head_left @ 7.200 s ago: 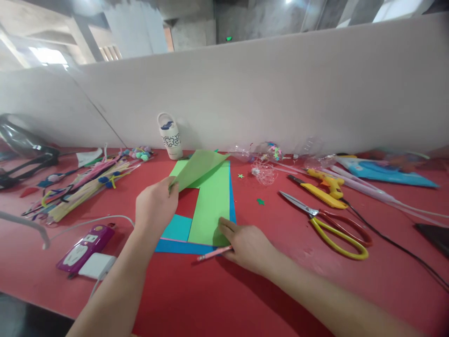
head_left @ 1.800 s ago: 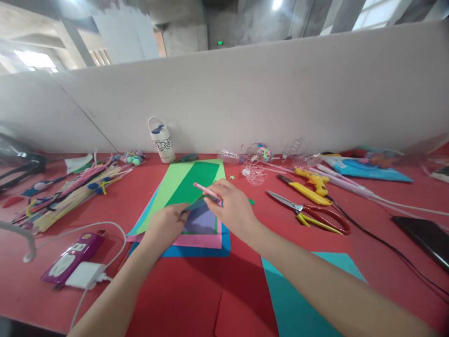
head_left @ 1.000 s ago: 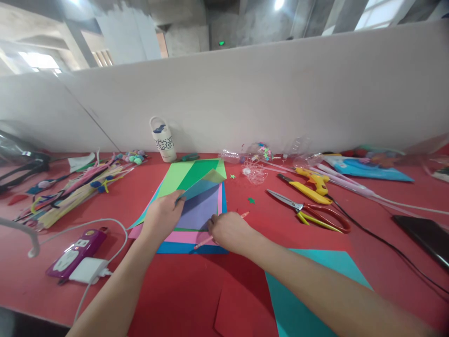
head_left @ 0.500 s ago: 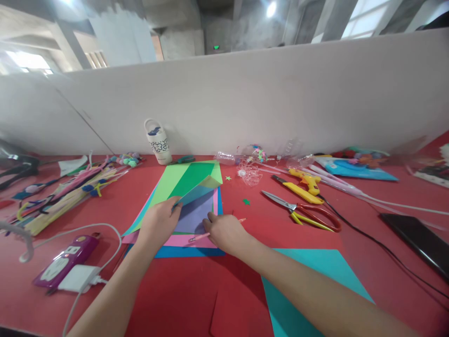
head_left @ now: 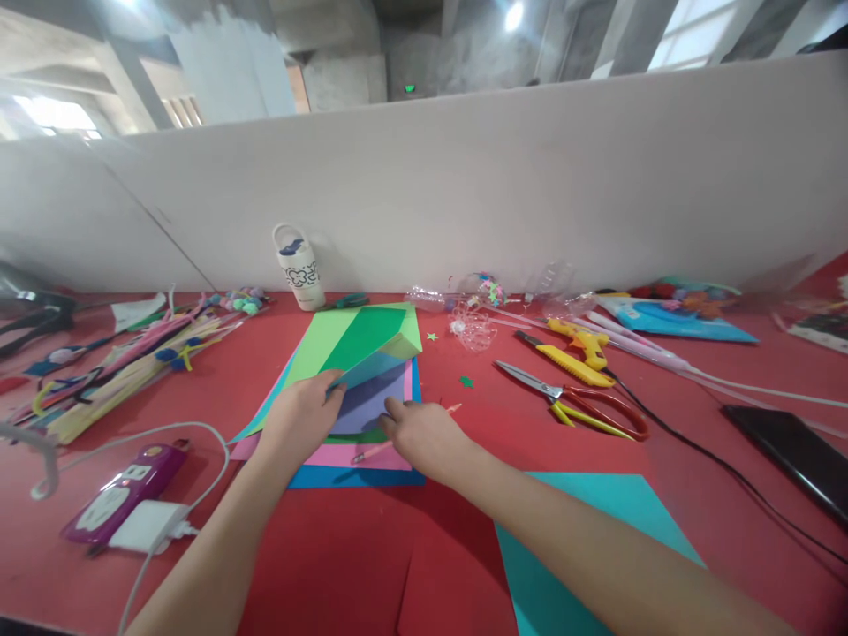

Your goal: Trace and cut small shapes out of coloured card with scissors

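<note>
1. Pinching the raised paper (head_left: 374, 360) near centre with the left hand (head_left: 298, 415), fingers closed on its edge, leaving the purple sheet (head_left: 371, 402) exposed.
2. Curling the right hand (head_left: 424, 433) just below centre, fingers partly closed around a pink pencil (head_left: 371, 454), probably tucked crosswise to free the fingertips; impossible to tell if pressing the purple sheet.
3. Lying apart from the central paper stack (head_left: 306, 353): teal sheet (head_left: 570, 548), lower right; scissors (head_left: 601, 408), right of centre, apparently within reach.

There is one pink pencil (head_left: 371, 453), one pair of red-and-yellow-handled scissors (head_left: 561, 390), one yellow cutter (head_left: 575, 364), one glue gun (head_left: 584, 341), one phone (head_left: 787, 449), one tumbler (head_left: 301, 281) and two loose stars (head_left: 466, 382). The stacked paper sheets (head_left: 311, 353) overlap, so their number is not clear.
</note>
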{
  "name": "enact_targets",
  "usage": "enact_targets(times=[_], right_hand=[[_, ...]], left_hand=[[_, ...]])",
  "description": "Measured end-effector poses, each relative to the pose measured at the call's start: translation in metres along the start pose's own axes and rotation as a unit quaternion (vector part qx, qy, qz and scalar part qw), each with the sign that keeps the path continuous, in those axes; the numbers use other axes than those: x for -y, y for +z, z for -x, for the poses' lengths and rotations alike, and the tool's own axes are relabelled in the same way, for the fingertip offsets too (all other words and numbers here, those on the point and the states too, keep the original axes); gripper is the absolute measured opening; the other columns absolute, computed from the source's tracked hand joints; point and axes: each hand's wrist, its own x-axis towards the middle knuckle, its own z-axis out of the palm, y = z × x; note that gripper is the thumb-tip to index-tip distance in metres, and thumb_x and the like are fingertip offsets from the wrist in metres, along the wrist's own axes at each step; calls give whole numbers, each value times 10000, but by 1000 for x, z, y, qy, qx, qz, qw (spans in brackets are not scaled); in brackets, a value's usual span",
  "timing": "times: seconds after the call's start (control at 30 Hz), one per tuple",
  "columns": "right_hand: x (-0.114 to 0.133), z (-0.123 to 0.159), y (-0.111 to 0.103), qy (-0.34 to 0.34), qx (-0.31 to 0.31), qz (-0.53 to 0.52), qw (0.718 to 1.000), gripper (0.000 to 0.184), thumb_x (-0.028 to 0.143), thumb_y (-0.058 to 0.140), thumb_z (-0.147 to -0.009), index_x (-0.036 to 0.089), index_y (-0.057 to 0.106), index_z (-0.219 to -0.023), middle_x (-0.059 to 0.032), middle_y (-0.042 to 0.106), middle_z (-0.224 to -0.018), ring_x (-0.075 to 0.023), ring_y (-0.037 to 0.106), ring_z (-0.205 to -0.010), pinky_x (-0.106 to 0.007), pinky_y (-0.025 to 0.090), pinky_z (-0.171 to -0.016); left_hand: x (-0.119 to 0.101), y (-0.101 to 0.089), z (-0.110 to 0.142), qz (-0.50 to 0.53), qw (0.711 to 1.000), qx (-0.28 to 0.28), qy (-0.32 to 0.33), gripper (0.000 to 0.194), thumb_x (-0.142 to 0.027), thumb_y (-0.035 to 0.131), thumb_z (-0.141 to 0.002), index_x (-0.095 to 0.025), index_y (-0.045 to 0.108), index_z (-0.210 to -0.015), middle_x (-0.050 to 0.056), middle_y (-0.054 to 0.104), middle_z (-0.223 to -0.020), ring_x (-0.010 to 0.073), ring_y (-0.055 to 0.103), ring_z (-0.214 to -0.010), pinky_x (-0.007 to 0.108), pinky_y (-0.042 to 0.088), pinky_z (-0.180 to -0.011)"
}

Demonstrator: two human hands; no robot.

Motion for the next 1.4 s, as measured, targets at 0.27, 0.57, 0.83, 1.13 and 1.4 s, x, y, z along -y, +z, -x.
enact_targets(times=[0.27,0.57,0.83,1.13,1.4], right_hand=[[-3,-20,-23,176,-109,-180,962,229,172,475,-865,157,628,-1035,-70,679,-763,-202,612,-670,-256,332,-522],[-15,-27,-20,251,-133,-383,879,226,317,520,-914,141,590,-791,70,476,-558,-72,429,-432,-197,367,-430],[-12,-26,-26,228,-128,-346,901,189,199,416,-918,143,580,-995,-5,662,-764,-112,570,-551,-219,404,-490],[-3,13,-11,75,-7,-70,995,110,156,583,-780,141,642,-871,-123,694,-926,-234,667,-728,-272,417,-563],[8,7,-2,11,19,62,998,155,35,512,-833,93,625,-921,-128,676,-836,-231,672,-641,-276,430,-453]], left_hand=[[0,-1,4,14,999,16,37,351,-264,396,-852,-212,663,-1074,75,730,-987,265,662,-893,314,456,-705],[5,4,1,26,996,-22,84,321,-275,387,-858,-203,672,-989,69,709,-997,235,632,-946,313,466,-830],[-1,6,7,-18,994,-20,108,313,-256,440,-864,-200,652,-1087,97,686,-1064,264,588,-1040,342,441,-881],[0,11,2,-33,996,-13,80,338,-282,388,-884,-211,675,-1047,85,706,-1010,254,609,-998,319,448,-854],[6,21,3,-21,996,-35,78,356,-316,367,-875,-173,671,-994,124,705,-997,277,620,-980,341,453,-860]])
